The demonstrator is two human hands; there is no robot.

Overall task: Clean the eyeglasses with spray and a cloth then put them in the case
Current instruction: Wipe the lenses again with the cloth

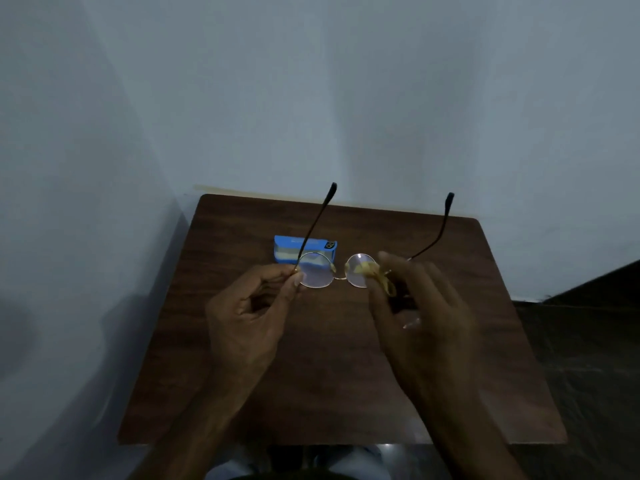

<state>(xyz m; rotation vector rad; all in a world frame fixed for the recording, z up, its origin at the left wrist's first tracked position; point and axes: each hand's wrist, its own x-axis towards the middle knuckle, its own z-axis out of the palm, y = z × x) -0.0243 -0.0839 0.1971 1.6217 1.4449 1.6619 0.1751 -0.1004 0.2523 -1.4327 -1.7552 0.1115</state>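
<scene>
A blue case (304, 249) is lying toward the far side of the dark wooden tabletop (242, 375), and the eyeglasses (334, 271) are hanging in the air in front of it, so the left lens and one temple arm are covering part of its front. The left hand (249, 313) is pinching the frame at the left hinge, thumb and forefinger closed on the rim. The right hand (415, 306) is pressing a yellow cloth (375, 273) against the right lens, its fingers (391, 261) curling around the cloth (the thumb is hiding behind the fabric). Both temple arms are pointing away toward the pale wall (346, 98). The light is dim: the print on the case is unreadable, and the right hinge is lost behind the hand.
</scene>
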